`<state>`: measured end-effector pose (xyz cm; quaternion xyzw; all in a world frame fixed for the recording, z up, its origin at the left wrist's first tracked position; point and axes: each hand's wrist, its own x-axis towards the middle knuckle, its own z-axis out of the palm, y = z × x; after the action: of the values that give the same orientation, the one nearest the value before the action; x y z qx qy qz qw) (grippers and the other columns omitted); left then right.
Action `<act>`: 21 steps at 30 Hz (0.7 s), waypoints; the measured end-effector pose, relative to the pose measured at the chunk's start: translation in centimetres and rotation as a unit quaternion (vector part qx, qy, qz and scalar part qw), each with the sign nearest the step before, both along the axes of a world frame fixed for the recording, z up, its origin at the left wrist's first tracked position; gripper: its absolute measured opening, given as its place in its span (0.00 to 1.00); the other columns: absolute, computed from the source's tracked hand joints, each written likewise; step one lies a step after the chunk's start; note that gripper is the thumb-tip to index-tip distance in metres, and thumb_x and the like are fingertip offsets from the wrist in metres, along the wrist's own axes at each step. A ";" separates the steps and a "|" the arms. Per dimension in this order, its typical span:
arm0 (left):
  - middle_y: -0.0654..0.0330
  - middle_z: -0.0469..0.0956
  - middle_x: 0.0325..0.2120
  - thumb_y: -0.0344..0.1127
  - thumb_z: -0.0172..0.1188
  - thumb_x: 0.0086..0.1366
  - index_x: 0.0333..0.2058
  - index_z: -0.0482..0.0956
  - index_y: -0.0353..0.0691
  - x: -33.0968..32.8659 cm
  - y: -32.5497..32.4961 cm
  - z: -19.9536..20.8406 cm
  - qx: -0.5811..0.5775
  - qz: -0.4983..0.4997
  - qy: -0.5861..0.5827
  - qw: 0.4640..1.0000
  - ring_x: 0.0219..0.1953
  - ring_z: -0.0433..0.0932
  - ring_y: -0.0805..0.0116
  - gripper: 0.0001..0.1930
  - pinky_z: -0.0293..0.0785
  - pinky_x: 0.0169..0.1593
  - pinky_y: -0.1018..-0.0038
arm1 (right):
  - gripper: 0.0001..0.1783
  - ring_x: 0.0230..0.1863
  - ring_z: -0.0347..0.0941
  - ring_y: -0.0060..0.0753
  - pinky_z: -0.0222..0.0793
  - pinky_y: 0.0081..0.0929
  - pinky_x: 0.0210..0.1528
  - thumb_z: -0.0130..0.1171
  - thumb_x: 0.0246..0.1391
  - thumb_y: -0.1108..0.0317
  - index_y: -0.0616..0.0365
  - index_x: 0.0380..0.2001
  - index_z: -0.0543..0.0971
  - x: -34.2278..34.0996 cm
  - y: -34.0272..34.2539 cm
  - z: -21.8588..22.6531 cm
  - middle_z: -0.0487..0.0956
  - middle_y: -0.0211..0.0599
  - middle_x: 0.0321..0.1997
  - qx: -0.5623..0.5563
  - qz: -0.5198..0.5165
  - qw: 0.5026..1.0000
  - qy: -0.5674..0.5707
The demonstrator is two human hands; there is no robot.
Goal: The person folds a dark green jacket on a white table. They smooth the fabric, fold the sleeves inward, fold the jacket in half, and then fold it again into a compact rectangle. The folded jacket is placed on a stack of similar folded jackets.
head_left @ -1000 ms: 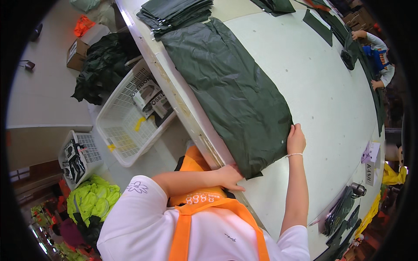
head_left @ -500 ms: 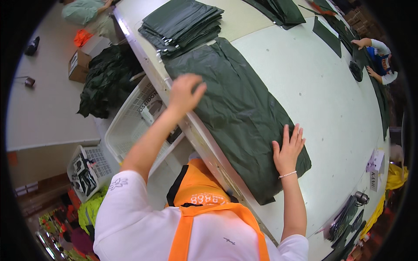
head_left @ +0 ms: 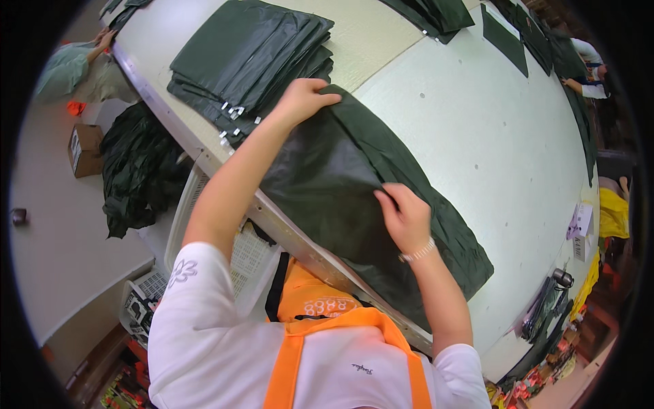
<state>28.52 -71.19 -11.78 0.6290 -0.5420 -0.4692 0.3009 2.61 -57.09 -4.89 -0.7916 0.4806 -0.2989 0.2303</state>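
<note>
A dark green garment (head_left: 327, 184) of thin, shiny fabric lies lengthwise on the white table along its near edge. Whether it is a jacket or trousers I cannot tell. At its far end my left hand (head_left: 304, 103) is closed, with thumb and fingers on the upper edge of the fabric. My right hand (head_left: 407, 217) pinches a fold of the same garment near its middle. Just beyond my left hand stands a stack of folded dark green garments (head_left: 248, 51) with small white tags along its near side.
Below the table edge are a white plastic basket (head_left: 248, 255), a dark green heap of fabric (head_left: 139, 163) and a cardboard box (head_left: 86, 151). More dark green pieces (head_left: 436, 17) lie across the table. Other people's hands work at the far left and far right.
My left hand has come down onto the garment's far end and closed there. My right hand has gone from lying flat near the right end to pinching the middle, where the fabric now looks smoother.
</note>
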 end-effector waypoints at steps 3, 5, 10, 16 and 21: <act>0.68 0.72 0.16 0.36 0.66 0.53 0.29 0.81 0.32 2.9 2.0 -0.1 0.073 0.019 0.086 0.993 0.21 0.66 0.82 0.11 0.63 0.27 0.80 | 0.09 0.19 0.70 0.38 0.65 0.24 0.21 0.65 0.42 0.78 0.60 0.29 0.77 -1.7 -0.9 1.6 0.75 0.38 0.22 -0.079 -0.006 0.995 -0.059; 0.69 0.72 0.17 0.35 0.65 0.54 0.28 0.81 0.33 3.8 3.2 -3.1 0.127 -0.005 0.067 0.990 0.21 0.65 0.83 0.09 0.62 0.26 0.81 | 0.07 0.22 0.72 0.39 0.67 0.25 0.24 0.64 0.44 0.76 0.61 0.29 0.77 -1.3 -2.4 -0.8 0.77 0.40 0.25 -0.018 -0.067 0.997 -0.040; 0.71 0.75 0.22 0.30 0.59 0.58 0.30 0.81 0.35 5.0 3.0 -5.4 0.212 -0.029 0.201 0.956 0.24 0.69 0.83 0.05 0.66 0.29 0.81 | 0.09 0.27 0.75 0.40 0.70 0.29 0.29 0.62 0.50 0.66 0.60 0.31 0.78 1.5 -5.4 -4.4 0.78 0.39 0.29 0.175 -0.044 0.984 0.013; 0.68 0.79 0.29 0.30 0.56 0.60 0.36 0.80 0.33 7.2 2.2 -5.5 0.226 -0.111 0.250 0.935 0.28 0.74 0.81 0.09 0.70 0.36 0.82 | 0.07 0.25 0.73 0.41 0.69 0.30 0.28 0.62 0.48 0.67 0.58 0.27 0.77 3.6 -8.1 -4.9 0.77 0.36 0.26 0.062 0.002 0.997 0.039; 0.64 0.80 0.36 0.35 0.55 0.63 0.43 0.78 0.32 8.0 5.1 -1.3 0.115 -0.039 0.038 0.992 0.37 0.75 0.78 0.14 0.70 0.43 0.80 | 0.07 0.25 0.73 0.39 0.68 0.30 0.27 0.63 0.47 0.66 0.57 0.25 0.77 3.5 -8.3 -8.2 0.76 0.35 0.24 0.049 -0.002 0.997 0.054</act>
<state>36.56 -66.06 -13.11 0.6195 -0.4967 -0.5631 0.2290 6.10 -65.34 -13.07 -0.7935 0.5078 -0.2323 0.2418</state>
